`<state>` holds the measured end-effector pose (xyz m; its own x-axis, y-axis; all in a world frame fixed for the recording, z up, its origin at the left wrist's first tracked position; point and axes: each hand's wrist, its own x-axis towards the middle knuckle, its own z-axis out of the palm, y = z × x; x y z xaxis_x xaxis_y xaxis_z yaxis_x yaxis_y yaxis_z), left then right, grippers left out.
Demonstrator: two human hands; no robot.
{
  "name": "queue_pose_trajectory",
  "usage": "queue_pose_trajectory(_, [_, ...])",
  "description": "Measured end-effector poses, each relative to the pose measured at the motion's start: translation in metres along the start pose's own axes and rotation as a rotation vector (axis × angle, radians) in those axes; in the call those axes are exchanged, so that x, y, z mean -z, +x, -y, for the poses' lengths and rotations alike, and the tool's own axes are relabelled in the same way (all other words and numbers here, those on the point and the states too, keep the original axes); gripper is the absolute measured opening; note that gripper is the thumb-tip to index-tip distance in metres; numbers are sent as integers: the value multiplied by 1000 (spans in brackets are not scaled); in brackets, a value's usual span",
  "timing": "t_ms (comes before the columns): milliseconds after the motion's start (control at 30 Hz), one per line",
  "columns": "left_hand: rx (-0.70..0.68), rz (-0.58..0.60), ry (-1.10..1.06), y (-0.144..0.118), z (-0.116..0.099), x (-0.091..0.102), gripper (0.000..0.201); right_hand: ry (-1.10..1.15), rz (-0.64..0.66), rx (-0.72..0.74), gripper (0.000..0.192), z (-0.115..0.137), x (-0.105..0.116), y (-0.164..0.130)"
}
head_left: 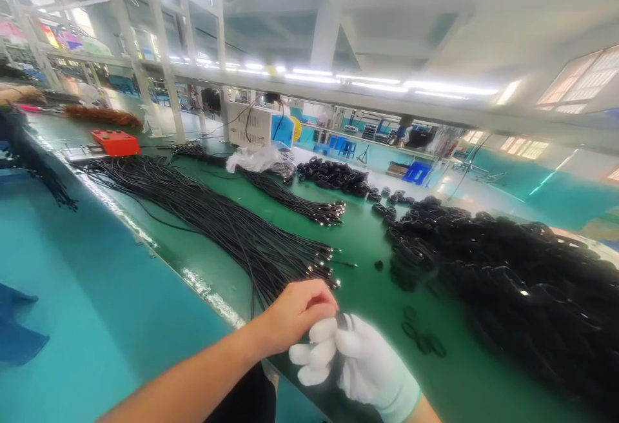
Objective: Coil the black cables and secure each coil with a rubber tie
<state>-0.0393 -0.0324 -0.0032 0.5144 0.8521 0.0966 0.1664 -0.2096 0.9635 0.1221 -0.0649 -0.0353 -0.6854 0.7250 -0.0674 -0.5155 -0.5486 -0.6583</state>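
My gloved right hand grips a black strip between thumb and fingers, above the table's near edge. My bare left hand meets the strip's upper end; whether those fingers pinch it, I cannot tell from here. Cables lie just beyond; rings sit near the right hand, heaped coils toward the far edge.

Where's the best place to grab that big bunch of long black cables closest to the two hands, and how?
Probably around the middle of the long, loose bundle of thin black cables, coming down from above and wrapping across it. The strands run roughly side by side there, while the end with small shiny metal tips fans out. It lies along the flat green tabletop, open from above.
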Motion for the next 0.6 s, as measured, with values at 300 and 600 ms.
queue_pose_trajectory(300, [-239, -211, 112, -22, 11, -2, 18, -396, 60, 0, 30, 10, -25, 7])
queue_pose_trajectory(600, [-213, -49, 154, -41, 7, 11, 26, -591, 90, -196, 31, 11, -38, -2])
